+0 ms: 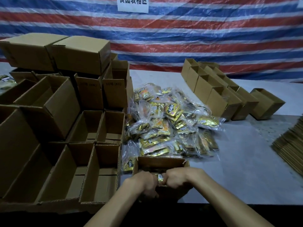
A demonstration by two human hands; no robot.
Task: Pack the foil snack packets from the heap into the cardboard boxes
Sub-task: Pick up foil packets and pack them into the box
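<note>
A heap of gold foil snack packets [170,122] in clear wrap lies on the grey table, middle of view. In front of it, at the table's near edge, stands an open cardboard box [161,162]. My left hand [144,182] and my right hand [178,177] are side by side over the box's near rim, fingers curled down inside it. Between the two hands shows a gold packet [160,178], gripped from both sides. What else lies inside the box is hidden by my hands.
Open empty cardboard boxes [100,174] stand in rows at the left, with closed boxes [82,54] stacked behind them. A row of boxes [216,97] lies at the back right. Flat cardboard sheets [290,145] are piled at the right edge. A striped tarp [196,33] hangs behind.
</note>
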